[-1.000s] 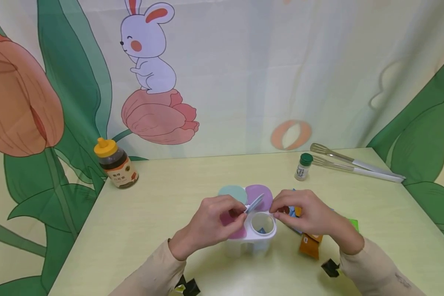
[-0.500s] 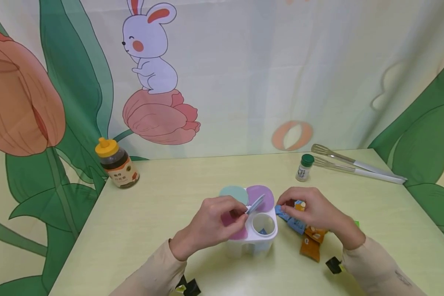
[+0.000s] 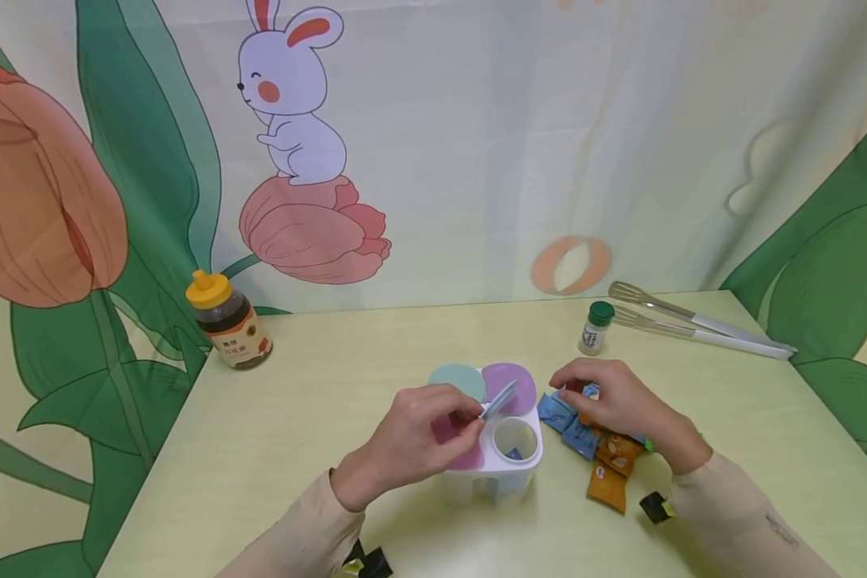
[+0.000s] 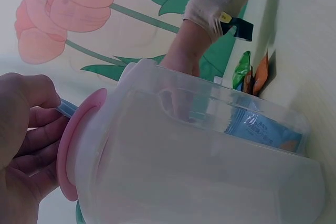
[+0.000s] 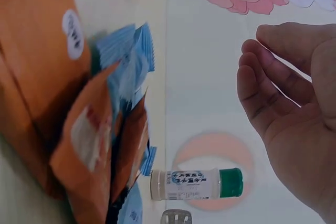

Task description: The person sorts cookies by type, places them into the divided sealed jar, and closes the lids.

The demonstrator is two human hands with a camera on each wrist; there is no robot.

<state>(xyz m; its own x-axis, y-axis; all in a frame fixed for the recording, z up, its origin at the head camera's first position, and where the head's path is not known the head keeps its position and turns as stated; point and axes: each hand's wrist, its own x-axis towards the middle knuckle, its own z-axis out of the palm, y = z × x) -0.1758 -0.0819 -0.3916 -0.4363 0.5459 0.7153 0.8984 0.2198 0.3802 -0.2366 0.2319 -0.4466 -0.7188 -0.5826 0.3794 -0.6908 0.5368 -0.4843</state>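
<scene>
My left hand (image 3: 419,429) pinches the raised light-blue lid (image 3: 501,399) of a clear storage box (image 4: 189,171) with a white top (image 3: 486,445). Beneath that lid the round opening is uncovered, and a blue packet (image 4: 265,129) lies inside the compartment. Pink, green and purple lids (image 3: 510,385) cover the other openings, the pink one partly hidden behind my left hand. My right hand (image 3: 624,401) hovers over a pile of blue packets (image 3: 580,440) and orange packets (image 3: 607,486). Its fingers curve loosely with nothing between them in the right wrist view.
A small green-capped shaker bottle (image 3: 594,329) stands behind the pile. Tongs (image 3: 701,327) lie at the back right. A yellow-capped syrup bottle (image 3: 231,325) stands at the back left. A printed curtain (image 3: 433,160) hangs behind the table (image 3: 332,345).
My right hand has moved from beside the box's opening to the right, over the packets, uncovering more blue ones. The left hand stays on the light-blue lid.
</scene>
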